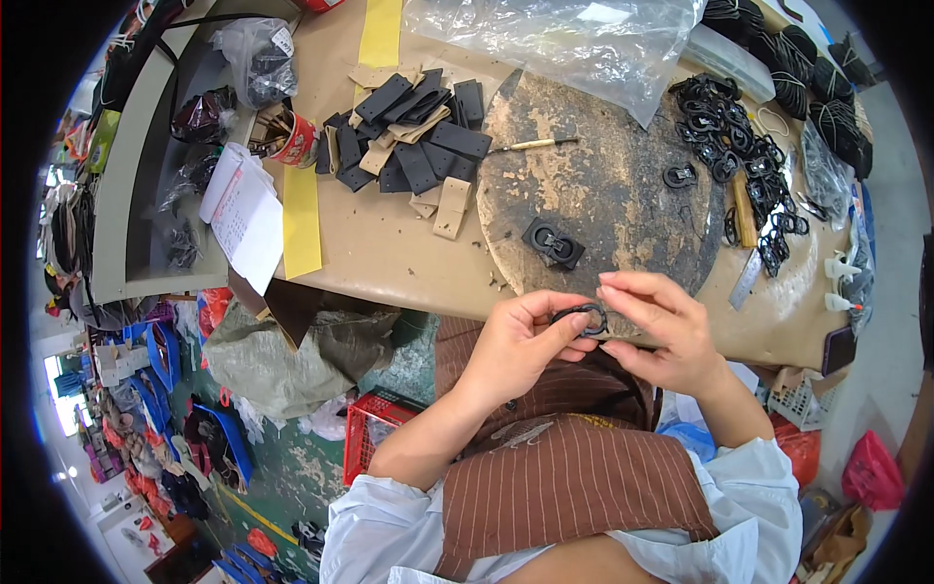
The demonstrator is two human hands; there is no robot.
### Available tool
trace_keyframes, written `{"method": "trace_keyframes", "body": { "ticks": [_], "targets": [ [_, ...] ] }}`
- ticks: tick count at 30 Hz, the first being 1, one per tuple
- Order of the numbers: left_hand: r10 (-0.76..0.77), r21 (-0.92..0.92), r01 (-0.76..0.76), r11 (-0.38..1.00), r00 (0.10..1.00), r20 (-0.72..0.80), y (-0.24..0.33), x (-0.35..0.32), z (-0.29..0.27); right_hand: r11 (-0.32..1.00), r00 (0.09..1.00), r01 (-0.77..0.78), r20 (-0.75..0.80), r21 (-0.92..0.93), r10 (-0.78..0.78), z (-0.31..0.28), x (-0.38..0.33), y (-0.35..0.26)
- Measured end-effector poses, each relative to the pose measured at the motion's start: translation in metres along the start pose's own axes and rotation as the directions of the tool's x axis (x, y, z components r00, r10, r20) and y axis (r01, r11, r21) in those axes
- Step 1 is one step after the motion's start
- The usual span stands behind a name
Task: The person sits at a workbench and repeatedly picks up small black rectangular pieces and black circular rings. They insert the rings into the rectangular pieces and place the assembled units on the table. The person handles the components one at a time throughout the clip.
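Both my hands meet over the table's near edge and pinch one small black oval ring [584,317]. My left hand [520,341] grips its left side with thumb and fingers. My right hand [662,326] holds its right side with fingertips. Just beyond, on a round, glue-stained work board [603,185], lies a black square piece with a buckle [553,243]. A thin brush [535,145] rests on the board's far part.
A heap of black and tan flat pieces [418,146] lies at the left. Several black rings [730,136] pile at the right. A red can [297,141], papers [243,214], a clear plastic bag [574,39] and a red crate [370,428] surround the brown table [389,253].
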State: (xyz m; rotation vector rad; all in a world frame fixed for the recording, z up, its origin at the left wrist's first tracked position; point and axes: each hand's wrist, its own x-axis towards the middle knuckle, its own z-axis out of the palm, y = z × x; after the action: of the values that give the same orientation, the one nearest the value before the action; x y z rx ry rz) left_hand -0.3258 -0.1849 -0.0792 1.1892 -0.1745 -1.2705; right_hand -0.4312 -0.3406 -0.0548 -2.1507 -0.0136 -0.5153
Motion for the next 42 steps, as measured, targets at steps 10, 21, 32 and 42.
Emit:
{"method": "trace_keyframes", "body": {
  "ticks": [10,21,32,42],
  "targets": [
    [0.021,0.125,-0.027,0.992,0.999,0.05,0.009,-0.019,0.002,0.992,0.989,0.076,0.115,0.1,-0.088,0.0,-0.005,-0.003],
    [0.198,-0.271,-0.243,0.931,0.963,-0.184,-0.011,-0.01,0.009,0.999,0.988,0.036,-0.15,-0.009,-0.037,0.037,-0.016,-0.006],
    [0.019,0.258,-0.082,0.963,0.971,0.238,0.027,-0.022,-0.011,0.936,0.856,-0.111,0.51,0.334,-0.081,-0.015,0.032,-0.008],
    [-0.068,0.446,-0.054,0.894,0.965,0.255,0.038,-0.014,-0.012,0.91,0.881,-0.191,0.473,0.367,-0.006,-0.008,0.022,0.001]
  ]
}}
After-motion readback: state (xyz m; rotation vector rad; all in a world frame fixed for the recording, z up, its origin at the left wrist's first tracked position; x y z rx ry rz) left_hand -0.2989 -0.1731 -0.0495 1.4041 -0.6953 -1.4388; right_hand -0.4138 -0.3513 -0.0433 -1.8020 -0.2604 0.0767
